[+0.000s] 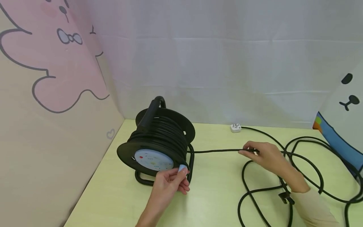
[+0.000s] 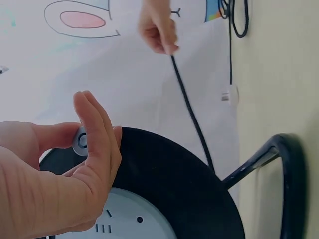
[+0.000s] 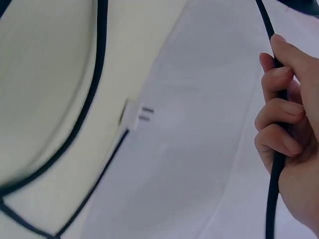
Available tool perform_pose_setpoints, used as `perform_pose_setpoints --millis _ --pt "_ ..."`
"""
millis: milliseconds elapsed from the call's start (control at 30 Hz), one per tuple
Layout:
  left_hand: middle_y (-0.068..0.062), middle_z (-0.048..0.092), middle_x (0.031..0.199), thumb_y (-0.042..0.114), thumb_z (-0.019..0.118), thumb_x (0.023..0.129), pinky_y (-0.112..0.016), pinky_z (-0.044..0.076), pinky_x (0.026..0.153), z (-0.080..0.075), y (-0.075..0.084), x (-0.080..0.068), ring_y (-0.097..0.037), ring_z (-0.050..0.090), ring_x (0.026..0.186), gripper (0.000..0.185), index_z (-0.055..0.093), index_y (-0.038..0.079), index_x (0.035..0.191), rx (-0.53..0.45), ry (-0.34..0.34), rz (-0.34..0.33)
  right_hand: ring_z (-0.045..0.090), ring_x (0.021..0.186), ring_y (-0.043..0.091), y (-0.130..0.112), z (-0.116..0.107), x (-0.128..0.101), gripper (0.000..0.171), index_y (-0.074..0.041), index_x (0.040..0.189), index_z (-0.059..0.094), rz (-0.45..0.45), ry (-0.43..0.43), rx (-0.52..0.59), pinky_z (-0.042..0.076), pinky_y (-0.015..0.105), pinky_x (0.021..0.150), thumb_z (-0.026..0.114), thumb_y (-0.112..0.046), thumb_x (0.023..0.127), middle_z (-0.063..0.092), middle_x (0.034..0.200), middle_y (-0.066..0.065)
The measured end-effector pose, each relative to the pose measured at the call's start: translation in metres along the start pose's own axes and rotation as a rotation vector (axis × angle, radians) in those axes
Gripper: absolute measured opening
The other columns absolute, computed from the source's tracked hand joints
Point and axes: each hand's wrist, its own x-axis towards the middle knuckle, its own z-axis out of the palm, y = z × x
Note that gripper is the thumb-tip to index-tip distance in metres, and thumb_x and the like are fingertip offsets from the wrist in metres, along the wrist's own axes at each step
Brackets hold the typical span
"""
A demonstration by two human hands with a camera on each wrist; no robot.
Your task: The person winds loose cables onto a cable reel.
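Observation:
A black cable reel (image 1: pixel 158 134) stands on its tube frame at the left of the table, with many turns of cable round its drum. On its front is a pale blue socket panel (image 1: pixel 153 160). My left hand (image 1: pixel 167 186) pinches the small light-blue winding knob (image 1: pixel 182 167) at the disc's rim, and the round end of the knob (image 2: pixel 80 141) shows between thumb and fingers. To the right, my right hand (image 1: pixel 266 156) grips the black cable (image 1: pixel 215 151), which runs straight from the reel. Curled fingers wrap the cable (image 3: pixel 271 209) in the right wrist view.
Loose loops of cable (image 1: pixel 246 201) spread over the right side of the table. A white plug (image 1: pixel 235 127) lies near the back edge, by the white curtain (image 1: pixel 215 72). A black clip (image 1: pixel 285 198) sits on the cable below the right forearm. A printed wall (image 1: pixel 56 142) borders the left.

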Motion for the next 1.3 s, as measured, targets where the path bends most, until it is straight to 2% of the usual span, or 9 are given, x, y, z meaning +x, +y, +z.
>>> perform_pose_setpoints --millis 100,267,400,533,667,800,967,1200,1300 --pt "-0.014 0.068 0.074 0.017 0.07 0.099 -0.03 0.062 0.06 0.0 -0.007 0.001 -0.015 0.068 0.06 0.029 0.069 -0.013 0.099 0.035 -0.002 0.003 0.031 0.053 -0.006 0.003 -0.017 -0.007 0.019 -0.023 0.091 0.072 0.006 0.047 -0.059 0.031 0.019 0.047 0.086 -0.015 0.082 0.064 0.076 -0.018" --pt "-0.014 0.069 0.075 0.018 0.069 0.1 -0.03 0.062 0.06 -0.003 -0.019 0.002 -0.015 0.069 0.06 0.028 0.069 -0.01 0.095 0.095 -0.01 -0.011 0.028 0.052 -0.007 0.005 -0.041 -0.023 0.015 -0.021 0.092 0.073 0.038 0.077 -0.141 0.026 0.018 0.044 0.085 -0.023 0.085 0.057 0.069 -0.02" --pt "-0.013 0.07 0.076 0.019 0.067 0.101 -0.029 0.062 0.061 -0.01 -0.031 0.003 -0.016 0.069 0.062 0.028 0.069 -0.009 0.097 0.135 -0.004 -0.045 0.032 0.053 -0.006 0.011 -0.059 -0.039 0.013 -0.017 0.092 0.073 0.081 0.098 -0.127 0.027 0.017 0.044 0.084 -0.016 0.085 0.053 0.067 -0.02" --pt "-0.012 0.07 0.076 0.017 0.067 0.101 -0.028 0.062 0.061 -0.021 -0.042 0.004 -0.014 0.069 0.062 0.029 0.069 -0.012 0.1 0.159 0.016 -0.08 0.039 0.054 -0.002 0.018 -0.079 -0.056 0.016 -0.014 0.091 0.072 0.195 0.113 -0.084 0.029 0.016 0.047 0.084 -0.005 0.084 0.053 0.067 -0.017" --pt "-0.012 0.07 0.076 0.017 0.066 0.102 -0.028 0.062 0.062 -0.033 -0.05 0.005 -0.014 0.069 0.062 0.031 0.068 -0.013 0.099 0.187 0.026 -0.11 0.039 0.052 0.004 0.023 -0.099 -0.072 0.014 -0.014 0.085 0.069 0.346 0.093 -0.044 0.027 0.022 0.047 0.081 -0.006 0.088 0.05 0.063 -0.014" --pt "-0.01 0.071 0.075 0.019 0.066 0.102 -0.029 0.062 0.063 -0.046 -0.054 0.007 -0.015 0.07 0.064 0.033 0.069 -0.013 0.096 0.233 0.035 -0.126 0.032 0.047 0.007 0.029 -0.115 -0.081 0.023 -0.015 0.075 0.064 0.398 0.122 -0.014 0.022 0.026 0.045 0.081 -0.007 0.088 0.039 0.057 -0.01" --pt "-0.009 0.07 0.074 0.016 0.065 0.102 -0.03 0.062 0.063 -0.065 -0.057 0.006 -0.016 0.07 0.064 0.031 0.069 -0.014 0.096 0.268 0.093 -0.167 0.025 0.041 0.008 0.037 -0.127 -0.086 0.032 -0.015 0.067 0.057 0.395 0.187 -0.008 0.019 0.029 0.039 0.081 -0.003 0.087 0.031 0.052 -0.01" --pt "-0.01 0.069 0.072 0.013 0.063 0.102 -0.03 0.063 0.063 -0.088 -0.058 0.006 -0.016 0.068 0.062 0.03 0.068 -0.016 0.098 0.274 0.18 -0.216 0.025 0.046 0.006 0.036 -0.127 -0.089 0.037 -0.012 0.067 0.053 0.496 0.095 -0.083 0.019 0.031 0.042 0.082 -0.016 0.088 0.031 0.054 -0.006" --pt "-0.011 0.069 0.072 0.013 0.062 0.103 -0.031 0.063 0.063 -0.094 -0.061 0.006 -0.017 0.068 0.062 0.03 0.068 -0.017 0.1 0.267 0.208 -0.227 0.027 0.047 0.005 0.037 -0.125 -0.088 0.038 -0.013 0.065 0.053 0.484 0.091 -0.092 0.019 0.031 0.043 0.083 -0.017 0.087 0.031 0.054 -0.006"
